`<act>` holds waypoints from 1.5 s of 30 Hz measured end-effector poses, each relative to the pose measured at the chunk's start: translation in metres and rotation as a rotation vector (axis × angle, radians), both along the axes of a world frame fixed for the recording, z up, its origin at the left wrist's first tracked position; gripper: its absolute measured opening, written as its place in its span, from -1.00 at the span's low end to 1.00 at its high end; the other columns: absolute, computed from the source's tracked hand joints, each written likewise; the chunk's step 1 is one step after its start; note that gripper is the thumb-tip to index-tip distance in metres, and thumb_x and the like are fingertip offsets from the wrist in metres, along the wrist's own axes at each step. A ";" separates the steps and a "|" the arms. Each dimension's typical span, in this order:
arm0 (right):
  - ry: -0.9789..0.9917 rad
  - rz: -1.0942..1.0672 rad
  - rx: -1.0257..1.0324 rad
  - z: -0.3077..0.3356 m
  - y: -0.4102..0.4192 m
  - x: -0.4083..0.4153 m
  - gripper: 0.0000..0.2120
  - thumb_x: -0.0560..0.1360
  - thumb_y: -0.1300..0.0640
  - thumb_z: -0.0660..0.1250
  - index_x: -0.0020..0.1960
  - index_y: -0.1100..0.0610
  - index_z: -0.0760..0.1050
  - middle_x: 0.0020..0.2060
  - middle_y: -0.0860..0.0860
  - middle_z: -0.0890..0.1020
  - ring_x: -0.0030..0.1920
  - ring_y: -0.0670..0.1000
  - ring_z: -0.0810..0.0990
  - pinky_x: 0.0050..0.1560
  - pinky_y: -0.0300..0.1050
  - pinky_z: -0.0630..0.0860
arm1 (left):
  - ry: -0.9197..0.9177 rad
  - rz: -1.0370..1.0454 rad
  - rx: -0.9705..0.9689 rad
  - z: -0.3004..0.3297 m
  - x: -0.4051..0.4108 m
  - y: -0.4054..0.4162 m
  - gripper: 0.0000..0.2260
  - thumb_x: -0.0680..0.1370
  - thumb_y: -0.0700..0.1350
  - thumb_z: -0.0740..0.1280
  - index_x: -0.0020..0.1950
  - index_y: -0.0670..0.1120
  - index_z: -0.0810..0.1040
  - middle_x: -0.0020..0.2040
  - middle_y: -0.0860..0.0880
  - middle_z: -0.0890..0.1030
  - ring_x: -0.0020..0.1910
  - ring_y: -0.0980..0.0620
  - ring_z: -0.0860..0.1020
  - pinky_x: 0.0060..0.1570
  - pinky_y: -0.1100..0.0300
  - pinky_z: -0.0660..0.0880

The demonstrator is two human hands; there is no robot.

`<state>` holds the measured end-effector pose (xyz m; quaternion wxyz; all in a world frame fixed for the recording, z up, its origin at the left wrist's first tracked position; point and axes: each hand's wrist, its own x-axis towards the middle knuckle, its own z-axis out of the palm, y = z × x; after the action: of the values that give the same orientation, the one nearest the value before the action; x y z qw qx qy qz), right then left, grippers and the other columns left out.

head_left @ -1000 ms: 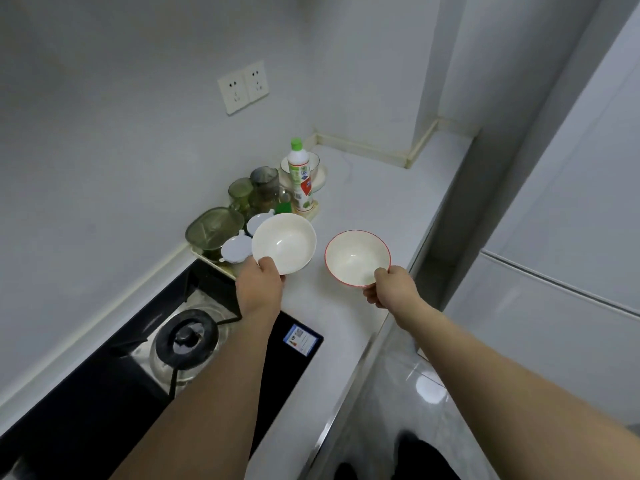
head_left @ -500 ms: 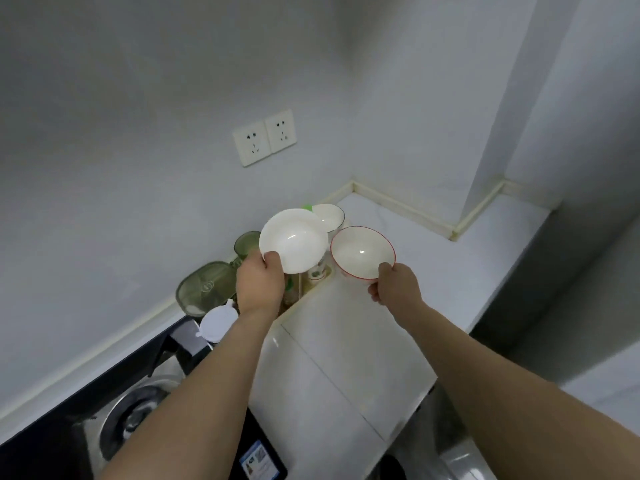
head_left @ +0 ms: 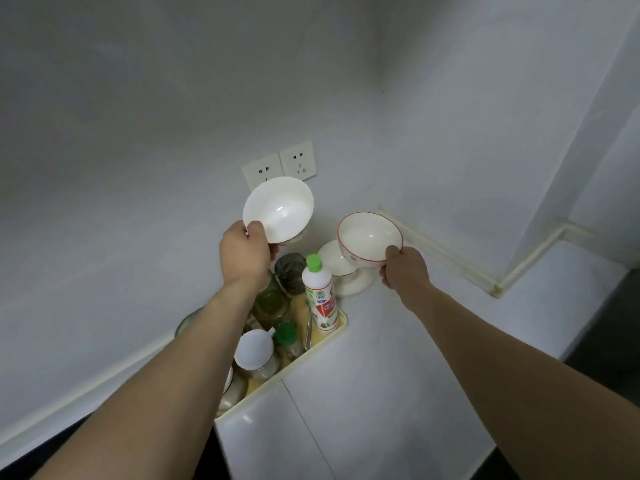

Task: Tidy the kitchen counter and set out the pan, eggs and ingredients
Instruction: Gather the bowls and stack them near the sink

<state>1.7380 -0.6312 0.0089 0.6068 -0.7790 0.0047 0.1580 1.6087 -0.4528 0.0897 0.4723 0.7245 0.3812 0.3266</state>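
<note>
My left hand (head_left: 246, 253) grips the near rim of a plain white bowl (head_left: 282, 207) and holds it tilted in the air in front of the wall sockets. My right hand (head_left: 405, 271) pinches the rim of a red-rimmed white bowl (head_left: 367, 233), held just above a stack of white bowls (head_left: 337, 265) standing on the counter by the wall. Both held bowls look empty.
A yellowish tray (head_left: 311, 351) below my left arm holds a white bottle with a green cap (head_left: 320, 292), green glasses (head_left: 273, 299), a dark glass (head_left: 291, 268) and a white-lidded jar (head_left: 254, 349). White counter (head_left: 398, 375) stretches to the right; double sockets (head_left: 280, 164) sit on the wall.
Both hands have lifted the bowls up and away toward the wall. The view has tilted up, so the stove has left the frame.
</note>
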 end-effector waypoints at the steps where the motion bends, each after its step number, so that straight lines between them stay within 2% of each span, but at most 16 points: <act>1: 0.010 0.003 0.011 0.000 0.006 0.006 -0.75 0.51 0.16 0.10 -0.10 0.29 0.49 -0.40 0.12 0.55 -0.37 0.10 0.51 -0.14 0.05 0.55 | 0.010 -0.001 0.006 0.002 0.007 0.004 -0.79 0.57 -0.16 0.09 -0.02 -0.20 0.49 -0.18 -0.26 0.62 -0.38 -0.09 0.58 -0.50 0.23 0.45; 5: 0.033 0.038 -0.034 -0.012 0.028 0.030 -0.76 0.46 0.15 0.16 -0.02 0.29 0.48 -0.45 0.09 0.58 -0.45 0.07 0.51 -0.23 -0.03 0.52 | 0.045 -0.023 0.004 0.003 0.031 0.019 -0.77 0.55 -0.16 0.09 -0.01 -0.23 0.50 -0.30 -0.25 0.62 -0.43 -0.10 0.53 -0.39 0.13 0.47; 7: 0.061 0.043 -0.056 -0.023 0.041 0.042 -0.74 0.45 0.15 0.19 0.09 0.26 0.38 -0.39 0.12 0.60 -0.46 0.07 0.53 -0.24 0.00 0.54 | 0.057 -0.037 -0.004 0.000 0.045 0.028 -0.77 0.55 -0.16 0.09 -0.02 -0.23 0.50 -0.30 -0.25 0.63 -0.43 -0.10 0.52 -0.38 0.12 0.47; 11: 0.116 0.072 -0.116 -0.044 0.065 0.064 -0.74 0.49 0.18 0.20 0.13 0.19 0.22 -0.35 0.12 0.59 -0.35 0.12 0.59 -0.06 0.14 0.60 | 0.085 -0.067 -0.011 -0.011 0.071 0.043 -0.79 0.54 -0.17 0.10 -0.05 -0.21 0.50 -0.31 -0.24 0.63 -0.45 -0.10 0.52 -0.38 0.12 0.48; 14: 0.120 0.118 -0.182 -0.059 0.077 0.077 -0.75 0.51 0.19 0.19 0.16 0.23 0.27 -0.16 0.21 0.62 -0.24 0.16 0.62 -0.16 0.06 0.59 | 0.121 -0.086 -0.018 -0.024 0.085 0.054 -0.76 0.55 -0.16 0.10 -0.02 -0.23 0.52 -0.27 -0.26 0.62 -0.47 -0.04 0.53 -0.48 0.20 0.46; 16: 0.135 0.130 -0.202 -0.068 0.084 0.083 -0.77 0.54 0.17 0.19 0.16 0.23 0.32 -0.06 0.23 0.62 -0.22 0.13 0.62 -0.25 -0.02 0.58 | 0.151 -0.100 -0.015 -0.035 0.093 0.061 -0.75 0.53 -0.13 0.10 -0.05 -0.23 0.53 -0.23 -0.26 0.63 -0.40 -0.10 0.57 -0.46 0.15 0.51; 18: 0.146 0.129 -0.248 -0.077 0.090 0.088 -0.72 0.55 0.16 0.18 0.21 0.25 0.26 -0.03 0.24 0.61 -0.11 0.19 0.64 -0.15 0.05 0.61 | 0.190 -0.111 -0.013 -0.043 0.099 0.066 -0.73 0.52 -0.09 0.11 -0.06 -0.23 0.53 -0.23 -0.26 0.63 -0.32 -0.16 0.60 -0.35 0.03 0.57; 20: 0.155 0.137 -0.289 -0.083 0.095 0.092 -0.67 0.55 0.16 0.19 0.24 0.25 0.21 0.00 0.25 0.60 -0.04 0.24 0.64 -0.04 0.11 0.62 | 0.217 -0.119 -0.028 -0.049 0.104 0.069 -0.72 0.54 -0.11 0.11 -0.05 -0.25 0.54 -0.25 -0.25 0.64 -0.36 -0.12 0.59 -0.32 0.03 0.58; 23: 0.155 0.163 -0.325 -0.092 0.103 0.097 -0.69 0.53 0.14 0.19 0.21 0.23 0.23 0.02 0.27 0.60 -0.05 0.26 0.64 -0.08 0.09 0.62 | 0.251 -0.139 -0.032 -0.056 0.110 0.072 -0.72 0.53 -0.14 0.11 -0.08 -0.28 0.54 -0.32 -0.21 0.64 -0.42 -0.09 0.56 -0.30 0.02 0.58; 26: 0.130 0.177 -0.362 -0.102 0.111 0.100 -0.67 0.51 0.10 0.18 0.20 0.23 0.23 0.05 0.27 0.60 -0.01 0.28 0.63 -0.02 0.13 0.61 | 0.265 -0.165 -0.046 -0.065 0.113 0.075 -0.73 0.54 -0.15 0.10 -0.10 -0.27 0.54 -0.36 -0.19 0.64 -0.44 -0.07 0.54 -0.31 0.02 0.57; 34: 0.080 0.162 -0.432 -0.115 0.113 0.105 -0.67 0.47 0.14 0.26 0.16 0.20 0.25 -0.01 0.24 0.62 -0.06 0.27 0.64 -0.04 0.15 0.61 | 0.283 -0.199 -0.057 -0.078 0.119 0.083 -0.74 0.55 -0.18 0.09 -0.12 -0.25 0.54 -0.33 -0.23 0.64 -0.43 -0.08 0.53 -0.37 0.10 0.53; 39: 0.090 0.146 -0.442 -0.109 0.111 0.101 -0.55 0.47 0.05 0.37 0.18 0.20 0.22 -0.03 0.17 0.63 -0.06 0.24 0.65 -0.02 0.08 0.59 | 0.334 -0.255 -0.093 -0.085 0.130 0.086 -0.73 0.55 -0.20 0.08 -0.24 -0.22 0.51 -0.32 -0.25 0.63 -0.43 -0.09 0.52 -0.36 0.09 0.54; 41: 0.083 0.163 -0.427 -0.108 0.107 0.100 -0.55 0.49 0.05 0.36 0.20 0.22 0.22 -0.06 0.16 0.60 -0.12 0.20 0.65 -0.15 -0.04 0.55 | 0.390 -0.288 -0.123 -0.091 0.137 0.087 -0.73 0.57 -0.20 0.08 -0.21 -0.23 0.51 -0.34 -0.21 0.63 -0.45 -0.07 0.52 -0.37 0.10 0.55; 43: 0.069 0.175 -0.348 -0.109 0.103 0.099 -0.62 0.52 0.04 0.33 0.17 0.20 0.24 -0.07 0.19 0.62 -0.27 0.16 0.65 -0.29 -0.14 0.49 | 0.469 -0.344 -0.127 -0.097 0.144 0.088 -0.71 0.57 -0.21 0.09 -0.24 -0.23 0.53 -0.36 -0.19 0.63 -0.46 -0.05 0.53 -0.38 0.13 0.54; 45: 0.073 0.154 -0.250 -0.111 0.096 0.098 -0.70 0.53 0.04 0.30 0.13 0.15 0.27 -0.09 0.21 0.64 -0.34 0.11 0.62 -0.29 -0.12 0.53 | 0.538 -0.407 -0.089 -0.104 0.151 0.087 -0.69 0.56 -0.22 0.10 -0.29 -0.24 0.52 -0.37 -0.18 0.63 -0.48 -0.04 0.53 -0.43 0.17 0.54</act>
<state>1.8363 -0.5348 -0.1018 0.4905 -0.8403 -0.0134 0.2306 1.7594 -0.3658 -0.0143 0.4415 0.8246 0.3536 0.0059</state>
